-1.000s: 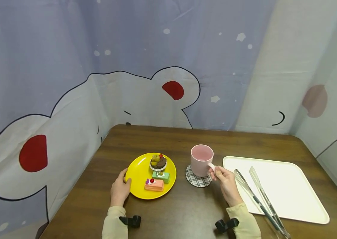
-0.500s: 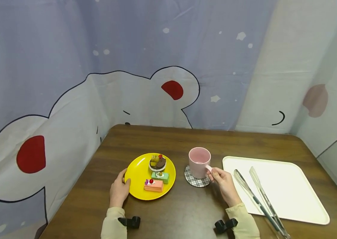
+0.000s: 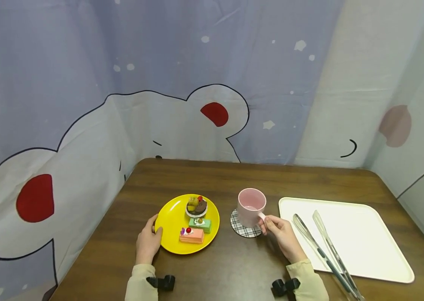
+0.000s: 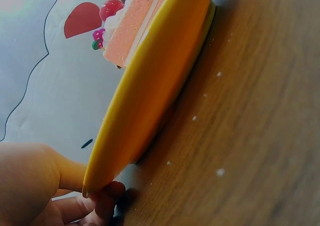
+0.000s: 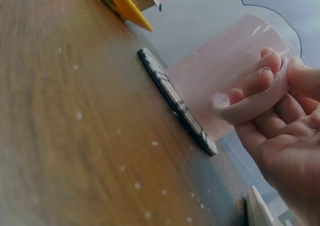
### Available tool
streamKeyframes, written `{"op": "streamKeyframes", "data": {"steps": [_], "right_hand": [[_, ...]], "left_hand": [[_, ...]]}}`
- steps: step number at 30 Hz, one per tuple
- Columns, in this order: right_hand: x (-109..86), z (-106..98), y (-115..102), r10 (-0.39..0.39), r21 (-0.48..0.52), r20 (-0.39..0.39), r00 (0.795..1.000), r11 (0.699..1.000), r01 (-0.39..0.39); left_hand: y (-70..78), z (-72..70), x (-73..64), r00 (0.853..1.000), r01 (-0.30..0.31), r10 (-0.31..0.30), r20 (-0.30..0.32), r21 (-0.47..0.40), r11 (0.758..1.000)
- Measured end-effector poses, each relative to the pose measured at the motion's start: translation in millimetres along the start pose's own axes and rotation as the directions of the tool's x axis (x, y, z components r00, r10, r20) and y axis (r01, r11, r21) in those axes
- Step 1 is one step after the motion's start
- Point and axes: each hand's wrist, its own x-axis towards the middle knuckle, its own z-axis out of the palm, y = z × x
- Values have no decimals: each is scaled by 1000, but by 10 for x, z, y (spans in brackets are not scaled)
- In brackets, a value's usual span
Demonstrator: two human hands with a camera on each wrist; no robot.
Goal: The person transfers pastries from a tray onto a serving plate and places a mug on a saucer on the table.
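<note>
My right hand (image 3: 282, 236) holds a pink mug (image 3: 248, 214) by its handle, with fingers curled through it in the right wrist view. The mug stands over a round plaid coaster (image 3: 241, 229), its base at or very close to the surface. My left hand (image 3: 147, 243) pinches the left rim of a yellow plate (image 3: 169, 219), thumb above and fingertips under the edge in the left wrist view. On the plate are a pink cake slice (image 3: 192, 236), a green cake slice (image 3: 200, 225) and a fruit-topped chocolate tart (image 3: 196, 207).
A white tray (image 3: 369, 238) lies to the right of my right hand. Metal tongs (image 3: 333, 259) lie across its left part, their end extending past the near edge. A printed curtain (image 3: 181, 62) hangs behind the brown wooden table (image 3: 212, 271).
The mug has shifted slightly toward me over the coaster, in my right hand. My left hand keeps its grip on the plate. The head view has drifted a little.
</note>
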Motion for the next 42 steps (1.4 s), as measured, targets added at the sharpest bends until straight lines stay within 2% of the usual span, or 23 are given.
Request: {"op": "streamKeyframes", "data": {"steps": [7,16,22,26,33,42], "right_hand": [[0,-13,-17,6,12,22,1000,1000,-6],[17,-34,-21,3,24,10,1000,1000,-3],[38,-66,-11,-41,6,63,997,999,41],[42,-80,10,-36,2,88,996,999,35],[0,-53,13,-45,0,136,990,999,45],[-24,-15,-4,-64,-26,155,986,997,69]], "left_hand": [[11,6,13,1000,-1,1,2,-4,1000],[49,22,65,1000,-10,10,14,1,1000],[58,46,93,1000,-17,17,-6,-10,1000],[28,57,95,1000,-13,13,3,-27,1000],[-36,-7,63,1000,-7,8,29,-34,999],[-39,-53,30,999,-7,7,38,-4,1000]]}}
